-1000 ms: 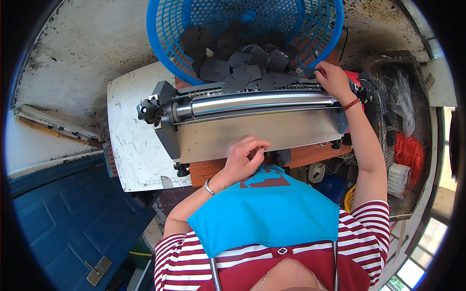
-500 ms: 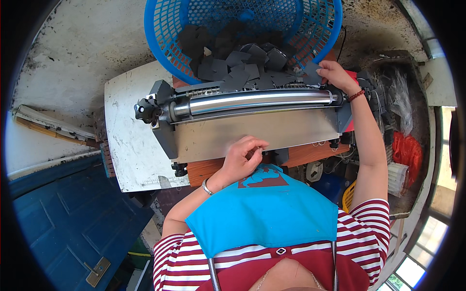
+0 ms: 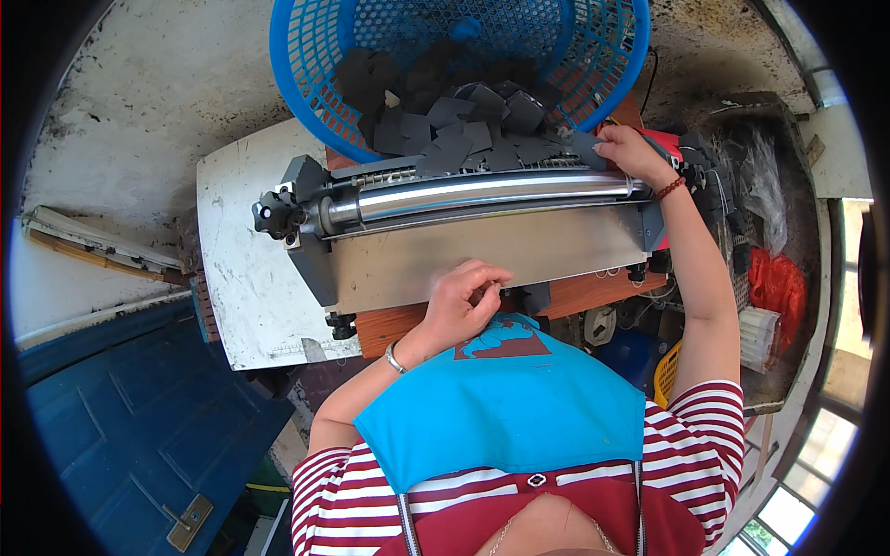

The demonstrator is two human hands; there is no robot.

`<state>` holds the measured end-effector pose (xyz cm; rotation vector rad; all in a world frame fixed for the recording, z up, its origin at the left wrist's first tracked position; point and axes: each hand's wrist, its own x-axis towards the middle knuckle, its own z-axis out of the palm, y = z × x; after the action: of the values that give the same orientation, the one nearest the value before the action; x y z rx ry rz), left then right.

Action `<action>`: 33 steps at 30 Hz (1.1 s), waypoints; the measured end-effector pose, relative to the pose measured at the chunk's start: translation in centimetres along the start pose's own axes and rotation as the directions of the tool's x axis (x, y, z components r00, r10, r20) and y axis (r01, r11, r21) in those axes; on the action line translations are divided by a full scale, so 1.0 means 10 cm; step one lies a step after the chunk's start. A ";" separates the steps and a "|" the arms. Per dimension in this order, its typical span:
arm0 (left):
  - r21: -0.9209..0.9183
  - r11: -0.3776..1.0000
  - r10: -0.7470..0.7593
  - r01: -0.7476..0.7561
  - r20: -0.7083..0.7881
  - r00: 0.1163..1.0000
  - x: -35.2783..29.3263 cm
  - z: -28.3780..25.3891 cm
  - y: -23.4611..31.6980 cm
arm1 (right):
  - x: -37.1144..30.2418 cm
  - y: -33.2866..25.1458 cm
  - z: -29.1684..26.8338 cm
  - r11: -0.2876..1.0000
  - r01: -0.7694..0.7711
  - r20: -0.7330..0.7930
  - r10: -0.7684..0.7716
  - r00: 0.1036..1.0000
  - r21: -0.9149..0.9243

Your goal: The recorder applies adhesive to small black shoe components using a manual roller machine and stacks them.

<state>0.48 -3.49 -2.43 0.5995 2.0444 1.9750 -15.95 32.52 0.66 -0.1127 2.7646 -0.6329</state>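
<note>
One gray piece (image 3: 585, 148) is pinched in the right hand (image 3: 633, 153), just behind the right end of the roller (image 3: 491, 192). Half a second ago it was held higher; now it has dipped closer to the roller, which seems to bring it into line there. The fingers cover its right edge. The left hand (image 3: 464, 301) curls by the near edge of the plate (image 3: 501, 246); whether it grips anything, I can't tell. Beyond, heaped pieces (image 3: 450, 148) hide the near rim of the basket (image 3: 466, 28), whose far side is cut off.
</note>
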 end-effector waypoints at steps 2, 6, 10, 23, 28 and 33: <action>-0.004 1.000 -0.006 0.006 -0.002 1.000 -0.01 0.00 0.00 | -0.03 -0.17 -0.10 0.881 -0.234 0.024 0.246 0.969 0.411; 0.009 1.000 0.013 -0.013 0.005 1.000 0.01 0.00 0.01 | 0.07 -0.02 -0.04 0.987 -0.059 -0.275 0.099 0.956 0.149; 0.003 1.000 0.005 -0.005 0.005 1.000 0.00 0.00 0.00 | 0.00 -0.12 0.13 1.000 -0.001 -0.207 -0.002 0.978 -0.013; 0.019 0.999 0.043 -0.043 0.005 0.999 0.02 0.00 0.00 | 0.06 -0.08 0.10 0.986 0.006 -0.404 0.064 0.912 0.169; 0.005 0.997 0.073 -0.073 -0.008 0.997 0.01 0.01 -0.03 | -0.02 -0.08 0.16 0.997 -0.074 -0.127 0.077 0.989 0.027; 0.019 0.996 0.083 -0.083 -0.017 0.996 -0.01 0.02 -0.04 | -0.07 -0.05 0.05 0.937 -0.194 0.022 0.196 0.980 0.290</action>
<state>0.59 -3.38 -2.84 0.6837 2.0827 2.0159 -15.09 31.93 0.65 0.2261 2.6092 -0.9747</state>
